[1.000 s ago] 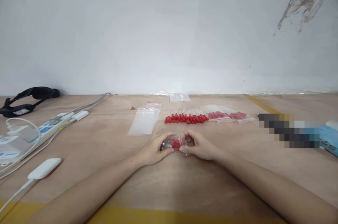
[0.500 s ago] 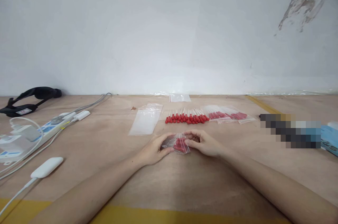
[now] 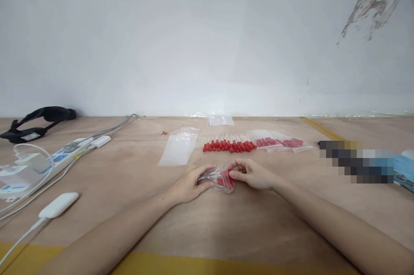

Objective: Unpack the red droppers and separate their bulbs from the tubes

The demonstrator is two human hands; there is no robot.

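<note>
Just in front of me, a clear plastic bag (image 3: 211, 176) holds red-tipped white sticks (image 3: 223, 178), lying sideways with the red ends to the right. My left hand (image 3: 190, 183) is curled around the left end of the bag, thumb in front and fingers behind. At the right end, my right hand (image 3: 250, 175) pinches at the red tips and the bag's edge; some fingertips are hidden. Beyond my hands lies a row of loose red-tipped sticks (image 3: 229, 145). To its right are filled clear bags (image 3: 293, 142) with more of these sticks.
Flat clear bags (image 3: 176, 149) lie left of the row, and another bag (image 3: 221, 120) is by the wall. At left are a power strip (image 3: 61, 154) with cables, a white device (image 3: 58, 205) and a black strap (image 3: 48, 114). A blue packet (image 3: 404, 171) lies at right.
The red tips have shifted right within the bag, and more of the white sticks shows between my hands. My right hand has moved slightly right; my left hand stays in place.
</note>
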